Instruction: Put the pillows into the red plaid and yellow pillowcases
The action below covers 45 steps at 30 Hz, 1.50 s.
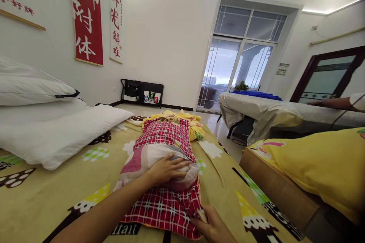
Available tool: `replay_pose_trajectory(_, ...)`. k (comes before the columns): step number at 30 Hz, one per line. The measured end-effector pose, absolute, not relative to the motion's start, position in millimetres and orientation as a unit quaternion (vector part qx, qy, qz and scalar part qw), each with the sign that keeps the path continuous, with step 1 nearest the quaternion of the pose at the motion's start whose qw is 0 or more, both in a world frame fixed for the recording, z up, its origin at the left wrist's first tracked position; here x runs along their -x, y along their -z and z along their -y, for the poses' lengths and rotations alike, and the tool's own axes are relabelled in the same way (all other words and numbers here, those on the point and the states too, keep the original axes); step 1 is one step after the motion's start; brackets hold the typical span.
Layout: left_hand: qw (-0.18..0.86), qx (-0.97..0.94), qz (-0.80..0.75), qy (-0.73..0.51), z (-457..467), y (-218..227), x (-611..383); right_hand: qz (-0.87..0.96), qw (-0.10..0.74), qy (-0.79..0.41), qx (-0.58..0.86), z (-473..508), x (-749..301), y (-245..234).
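Where the bed sheet (57, 197) runs to its right edge, a narrow strip of floor (219, 129) is seen right of frame centre, shut in lower down by a wooden bed frame (273, 186) and a yellow duvet (322, 167). Open sheet is left at lower left. White pillows (57, 133) are piled at the left of the frame, well apart from both hands. A yellow cloth (182, 115) is bunched at the far end of the bed, touching the top of the red checked pillowcase (165, 205). The pillowcase is laid lengthwise at frame centre, and a pale pillow (186, 178) bulges out of it midway. The left hand (168, 169) is laid flat on that pillow, grip released, fingers spread. The right hand (213, 226) is set at the pillowcase's lower right corner, bottom centre of the frame, grip pinched on the hem. Another person's arm (333, 103) is seen at far right.
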<state>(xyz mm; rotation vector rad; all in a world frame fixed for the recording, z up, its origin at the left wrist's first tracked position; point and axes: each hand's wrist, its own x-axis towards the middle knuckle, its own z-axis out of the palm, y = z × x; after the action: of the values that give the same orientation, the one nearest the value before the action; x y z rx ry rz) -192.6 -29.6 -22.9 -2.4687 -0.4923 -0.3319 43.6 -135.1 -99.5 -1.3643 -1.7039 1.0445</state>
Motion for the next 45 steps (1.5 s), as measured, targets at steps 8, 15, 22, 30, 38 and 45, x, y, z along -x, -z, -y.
replay_pose_trajectory(8,0.309,0.922,0.204,0.113,23,43,199,0.607,0.392,-0.426,0.545,146,-76,105)
replay_pose_trajectory(15,0.335,0.846,0.386,0.150,82,62,258,0.716,0.339,-0.182,0.582,114,-130,68)
replay_pose_trajectory(22,0.402,0.828,0.364,0.144,60,38,246,0.885,0.289,0.220,0.293,120,16,85)
replay_pose_trajectory(30,0.423,0.840,0.313,0.132,58,-34,230,0.903,0.107,0.110,0.402,117,81,84)
replay_pose_trajectory(38,0.382,0.871,0.256,0.174,43,4,217,0.989,0.024,0.026,0.145,151,95,108)
replay_pose_trajectory(45,0.307,0.897,0.263,0.179,83,69,251,0.960,0.079,0.005,0.270,125,50,50)
